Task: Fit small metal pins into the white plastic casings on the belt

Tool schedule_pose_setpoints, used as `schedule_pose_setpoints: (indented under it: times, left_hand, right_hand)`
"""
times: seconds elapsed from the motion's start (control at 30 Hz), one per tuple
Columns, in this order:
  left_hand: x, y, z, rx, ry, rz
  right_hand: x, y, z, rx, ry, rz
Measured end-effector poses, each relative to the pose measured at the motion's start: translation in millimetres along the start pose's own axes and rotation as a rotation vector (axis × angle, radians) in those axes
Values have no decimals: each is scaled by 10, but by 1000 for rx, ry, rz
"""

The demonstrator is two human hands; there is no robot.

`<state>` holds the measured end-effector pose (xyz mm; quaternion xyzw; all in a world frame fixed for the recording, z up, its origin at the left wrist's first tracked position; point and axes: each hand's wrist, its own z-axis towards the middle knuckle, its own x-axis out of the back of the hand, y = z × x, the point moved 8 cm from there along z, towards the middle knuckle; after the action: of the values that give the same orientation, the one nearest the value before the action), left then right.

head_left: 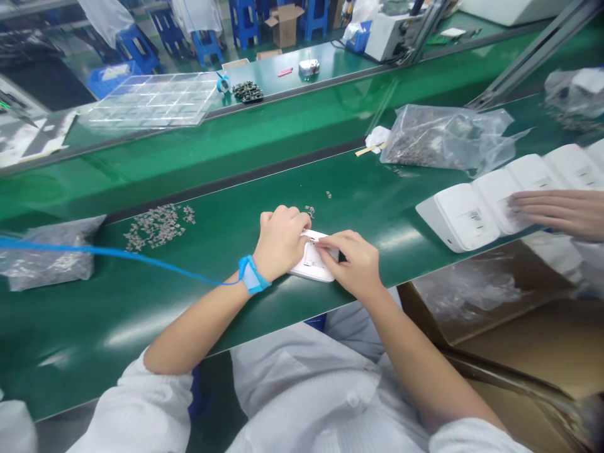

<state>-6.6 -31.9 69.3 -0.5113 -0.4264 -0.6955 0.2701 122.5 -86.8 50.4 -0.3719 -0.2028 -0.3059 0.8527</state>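
A small white plastic housing (pixel 311 264) lies on the green bench (pixel 189 302) near its front edge. My left hand (pixel 279 242), with a blue strap and cord at the wrist, is curled closed over the housing's left side. My right hand (pixel 355 261) pinches at the housing's top edge, fingers pressed together on it. A scatter of tiny metal parts (pixel 158 225) lies to the left, with a few more (pixel 310 210) just beyond my left hand.
A row of white housings (pixel 504 195) lies at right, with another person's hand (pixel 561 211) resting on it. Clear bags of small parts sit at far right (pixel 443 138) and left (pixel 47 255). An open cardboard box (pixel 519 327) stands below the bench edge. A clear tray (pixel 151 100) lies across the conveyor.
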Motion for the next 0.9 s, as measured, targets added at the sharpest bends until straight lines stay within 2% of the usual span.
schedule_pose_setpoints:
  times: [0.13, 0.3, 0.37, 0.5, 0.67, 0.9]
  left_hand:
    - [-5, -6, 1, 2, 8, -15]
    - [-4, -25, 11, 25, 9, -39]
    - [1, -27, 9, 32, 10, -43]
    - [16, -19, -2, 32, 22, -48]
    - [11, -36, 1, 42, 20, -58]
    - [7, 30, -38, 38, 14, 27]
  right_hand:
    - [-6, -25, -4, 46, -15, -54]
    - [-44, -108, -13, 172, -81, -132]
    - [-22, -77, 3, 127, -62, -60]
    - [-10, 76, 56, -71, -21, 79]
    - [-101, 152, 129, -156, -101, 85]
    - [-146, 212, 173, -302, -80, 94]
